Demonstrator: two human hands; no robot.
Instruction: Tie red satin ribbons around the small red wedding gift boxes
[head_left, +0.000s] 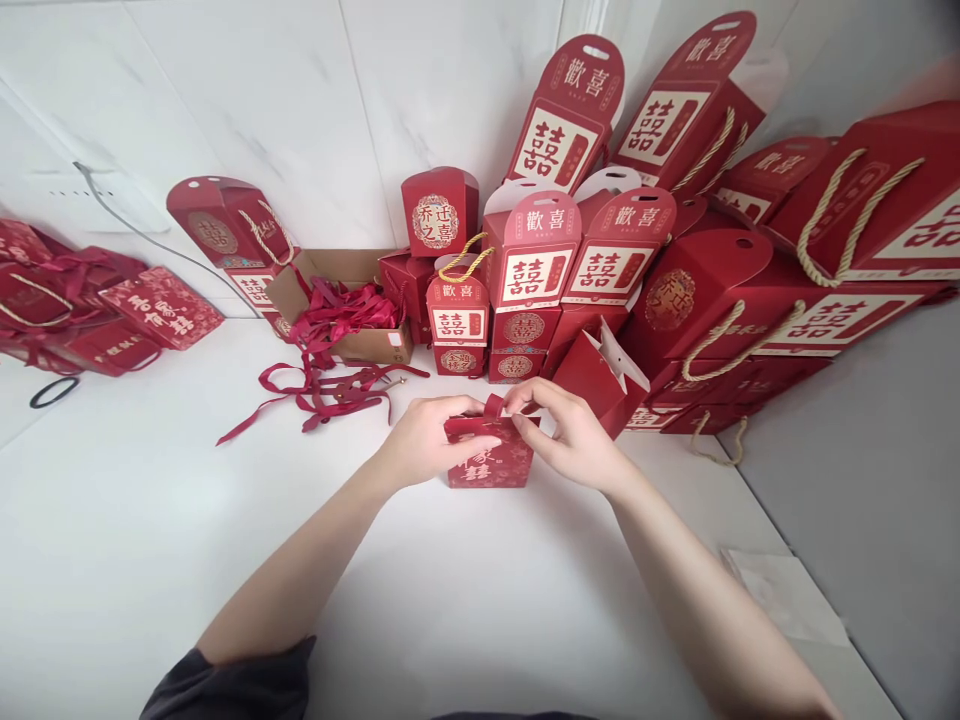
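A small red paper bag (491, 472) with white characters stands upright on the white table, between my two hands. My left hand (439, 440) grips the bag's upper left side, its thumb across the front and its fingers behind. At the top edge, a loop of red ribbon (493, 405) rises from the bag. My right hand (562, 430) pinches at the ribbon by the bag's upper right corner, thumb and forefinger close together. The inside of the bag is hidden from view.
An open cardboard box (375, 345) of red ribbons stands behind on the left, with loose ribbons (330, 395) before it. Stacked red gift boxes (536, 260) fill the back right. More red bags (161, 305) lie far left, near a black ring (54, 391).
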